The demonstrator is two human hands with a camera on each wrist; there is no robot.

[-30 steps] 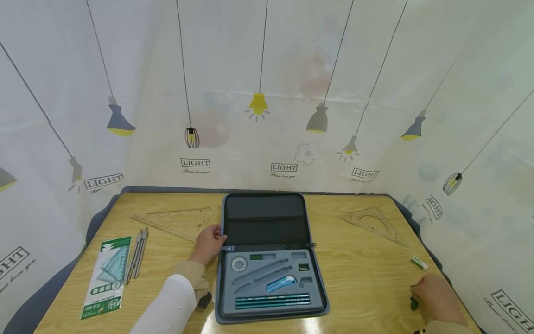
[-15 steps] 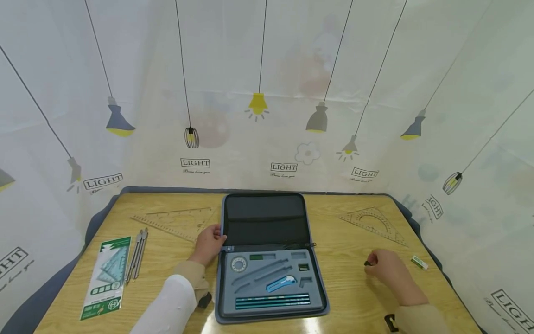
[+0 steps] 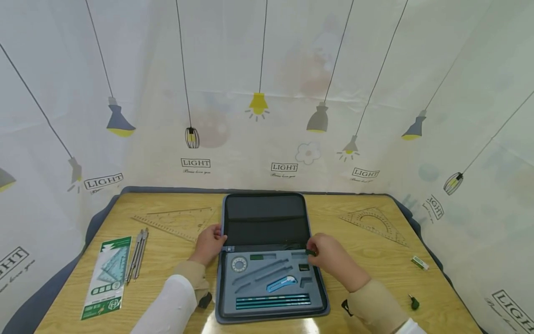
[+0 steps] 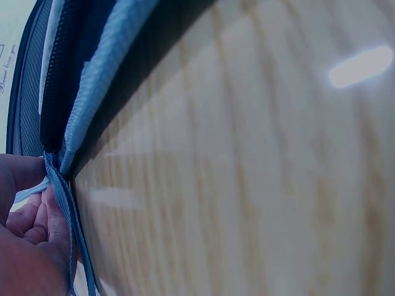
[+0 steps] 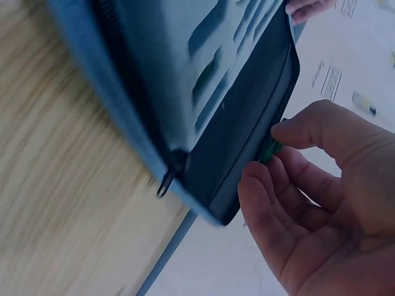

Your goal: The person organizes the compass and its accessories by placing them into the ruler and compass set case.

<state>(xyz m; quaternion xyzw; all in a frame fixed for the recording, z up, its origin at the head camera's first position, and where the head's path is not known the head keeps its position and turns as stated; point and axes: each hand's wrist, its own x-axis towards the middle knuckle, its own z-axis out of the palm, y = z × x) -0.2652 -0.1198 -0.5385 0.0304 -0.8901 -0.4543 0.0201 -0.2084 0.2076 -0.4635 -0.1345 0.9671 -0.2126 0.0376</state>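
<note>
A blue zip case [image 3: 219, 287] lies unzipped on the table, its black-lined lid [image 3: 264, 222] folded back. My left hand [image 3: 208, 243] pinches the lid's left edge near the hinge; in the left wrist view the fingers [image 4: 37, 225] meet blue fabric. At the upper right of the grey tray [image 3: 250, 304], my right hand [image 3: 327, 253] pinches a small dark green piece [image 5: 270, 150] between thumb and fingertips. It is above the tray's top-right slot [image 3: 298, 255]; contact cannot be told. The tray holds pencils [image 3: 272, 301], a blue utility knife [image 3: 281, 283], a round white dial [image 3: 239, 264] and a sharpener [image 3: 303, 267].
To the left lie a clear set square [image 3: 179, 220], metal compasses [image 3: 137, 254] and a green-and-white packet [image 3: 106, 278]. On the right are another set square [image 3: 373, 225], a white-and-green eraser [image 3: 419, 263] and a small dark green piece with a metal tip [image 3: 414, 302].
My right hand has picked up the small dark green piece at the table's right and carried it left to the case's upper right corner. The left hand has stayed on the lid.
</note>
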